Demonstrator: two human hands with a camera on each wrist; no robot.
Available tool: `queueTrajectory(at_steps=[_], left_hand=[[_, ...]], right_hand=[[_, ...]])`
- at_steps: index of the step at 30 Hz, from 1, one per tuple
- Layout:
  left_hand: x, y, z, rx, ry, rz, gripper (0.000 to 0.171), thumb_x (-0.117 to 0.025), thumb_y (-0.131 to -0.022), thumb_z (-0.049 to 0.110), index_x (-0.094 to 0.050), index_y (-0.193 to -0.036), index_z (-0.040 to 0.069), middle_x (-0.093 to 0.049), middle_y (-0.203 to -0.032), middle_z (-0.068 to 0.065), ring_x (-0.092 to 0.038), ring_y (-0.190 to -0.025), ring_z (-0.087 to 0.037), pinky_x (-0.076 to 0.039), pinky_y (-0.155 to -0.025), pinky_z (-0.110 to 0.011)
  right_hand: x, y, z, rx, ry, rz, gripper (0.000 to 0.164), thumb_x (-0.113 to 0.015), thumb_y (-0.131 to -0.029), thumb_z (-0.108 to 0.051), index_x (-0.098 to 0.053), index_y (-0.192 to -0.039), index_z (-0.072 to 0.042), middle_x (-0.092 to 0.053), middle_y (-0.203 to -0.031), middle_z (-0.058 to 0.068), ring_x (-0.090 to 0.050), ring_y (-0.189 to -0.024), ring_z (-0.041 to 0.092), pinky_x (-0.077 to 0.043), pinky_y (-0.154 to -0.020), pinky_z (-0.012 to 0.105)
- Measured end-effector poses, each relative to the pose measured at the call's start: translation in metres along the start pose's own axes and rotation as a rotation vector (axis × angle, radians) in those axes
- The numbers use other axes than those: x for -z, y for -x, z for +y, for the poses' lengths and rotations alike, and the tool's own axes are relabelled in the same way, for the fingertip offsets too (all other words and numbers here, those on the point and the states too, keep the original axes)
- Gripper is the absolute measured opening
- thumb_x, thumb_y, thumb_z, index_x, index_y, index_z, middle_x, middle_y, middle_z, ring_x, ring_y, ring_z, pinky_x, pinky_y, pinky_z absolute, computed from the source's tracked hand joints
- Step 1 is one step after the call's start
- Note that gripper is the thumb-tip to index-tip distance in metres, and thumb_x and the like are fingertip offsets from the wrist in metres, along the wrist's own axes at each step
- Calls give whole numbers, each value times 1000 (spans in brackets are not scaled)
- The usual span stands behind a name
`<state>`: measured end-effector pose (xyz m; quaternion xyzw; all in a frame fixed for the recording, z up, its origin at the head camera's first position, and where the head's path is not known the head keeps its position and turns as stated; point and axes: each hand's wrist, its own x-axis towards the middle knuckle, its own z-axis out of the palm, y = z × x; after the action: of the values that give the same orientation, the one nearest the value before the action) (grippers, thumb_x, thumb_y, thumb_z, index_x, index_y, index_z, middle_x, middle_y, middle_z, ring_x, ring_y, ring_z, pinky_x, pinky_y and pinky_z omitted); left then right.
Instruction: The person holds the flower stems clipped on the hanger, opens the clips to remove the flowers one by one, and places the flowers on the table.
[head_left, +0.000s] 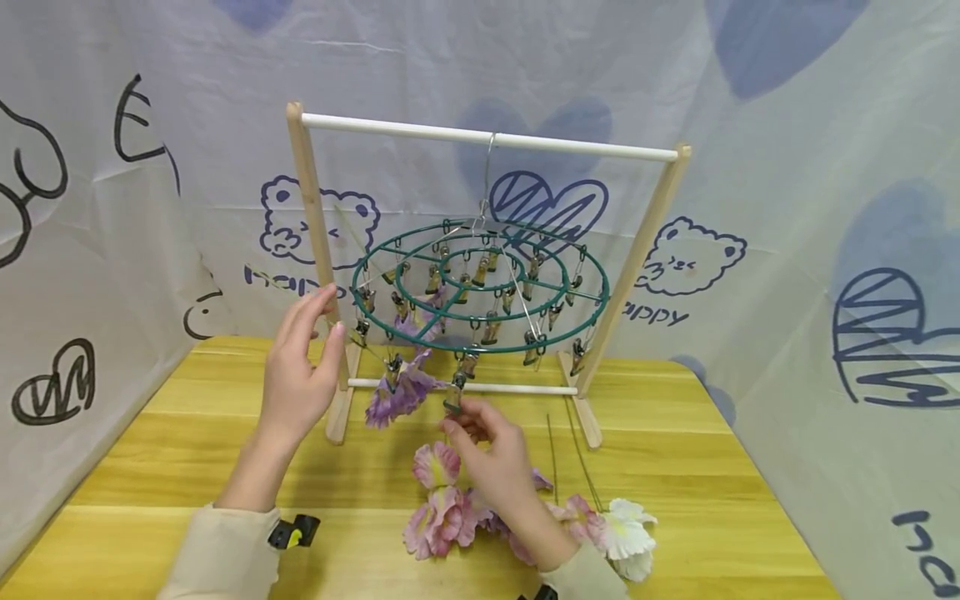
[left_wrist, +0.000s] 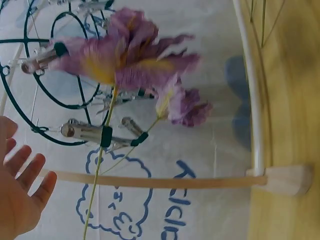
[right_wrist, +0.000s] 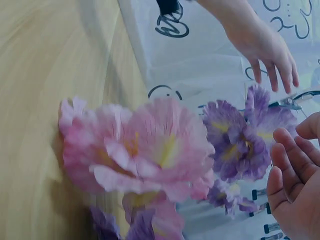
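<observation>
A pink artificial iris [head_left: 437, 508] hangs bloom-down just below my right hand [head_left: 495, 450]. The right thumb and forefinger pinch at its thin stem, close under a metal clip [head_left: 453, 398] at the rack's front. In the right wrist view the pink iris [right_wrist: 145, 145] fills the middle, beside the curled right fingers. My left hand [head_left: 300, 371] is raised at the rack's left side, its fingers loosely spread and holding nothing. Near it, a purple iris [head_left: 401, 392] hangs head-down from a clip, with another purple iris [left_wrist: 184, 102] behind it in the left wrist view.
A round green clip hanger [head_left: 480, 348] with several clips hangs by a hook from the white bar [head_left: 405, 127] of a wooden stand. White iris [head_left: 628, 533] and other pink and purple blooms lie on the wood-grain table [head_left: 712, 467]. Drawn-on white cloth surrounds it.
</observation>
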<state>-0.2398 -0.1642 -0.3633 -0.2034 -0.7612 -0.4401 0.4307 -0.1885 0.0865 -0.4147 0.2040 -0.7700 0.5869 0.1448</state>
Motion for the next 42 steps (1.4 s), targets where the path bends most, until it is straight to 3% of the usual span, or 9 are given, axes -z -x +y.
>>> queueTrajectory(at_steps=[4,10,14,19,24,27,31,42], left_hand=[[0,-13,-6,-69,-109,-75,46,-58,-103,-2,-55,-148,4,-52,-156,-10,-48,-141,-35,-34,-122,-48],[-1,-18,-9,-79,-169,-120,41,-64,-100,-2,-62,-141,3,-61,-145,-13,-52,-135,-38,-38,-117,-55],[-3,-16,-8,-84,-168,-121,39,-65,-99,-2,-65,-138,5,-65,-139,-14,-54,-132,-37,-40,-115,-55],[-6,-11,-6,-104,-146,-120,37,-66,-98,-5,-68,-134,5,-68,-134,-12,-57,-128,-36,-43,-112,-55],[-9,-7,1,-133,-110,-102,36,-67,-95,-7,-70,-130,4,-69,-130,-13,-58,-126,-36,-45,-109,-54],[-10,-6,6,-150,-92,-91,36,-68,-94,-9,-71,-128,3,-70,-129,-14,-58,-125,-37,-46,-109,-53],[-12,-4,14,-167,-82,-80,35,-68,-92,-11,-72,-125,2,-71,-126,-14,-59,-123,-36,-46,-108,-52],[-15,-1,32,-273,-40,-45,33,-71,-89,-11,-76,-118,4,-75,-119,-12,-62,-119,-35,-48,-107,-48]], right_hand=[[-6,1,-3,-18,-46,-36,15,-69,-100,-10,-73,-114,-6,-78,-101,7,-69,-86,22,-56,-77,25],[-17,5,-10,-65,-72,-146,18,-65,-104,-19,-76,-114,-10,-79,-101,5,-69,-85,27,-54,-70,23],[-26,4,-17,-47,-106,-182,21,-64,-104,-18,-76,-117,-8,-78,-104,7,-66,-77,19,-56,-62,22],[-34,-1,-23,19,-96,-135,20,-65,-104,-16,-76,-120,-10,-77,-107,2,-63,-75,9,-53,-58,21],[-38,-9,-26,145,-56,-60,22,-66,-102,-9,-74,-122,-8,-76,-113,2,-69,-86,16,-60,-73,28],[-38,-14,-28,203,-12,-15,24,-66,-100,-6,-74,-123,-8,-76,-106,5,-71,-83,17,-62,-73,32],[-36,-20,-32,227,16,18,29,-66,-99,-4,-72,-127,-5,-76,-101,8,-73,-82,18,-63,-73,32],[-30,-39,-35,248,91,23,37,-70,-97,-3,-67,-134,-2,-74,-116,14,-73,-90,24,-62,-71,28]])
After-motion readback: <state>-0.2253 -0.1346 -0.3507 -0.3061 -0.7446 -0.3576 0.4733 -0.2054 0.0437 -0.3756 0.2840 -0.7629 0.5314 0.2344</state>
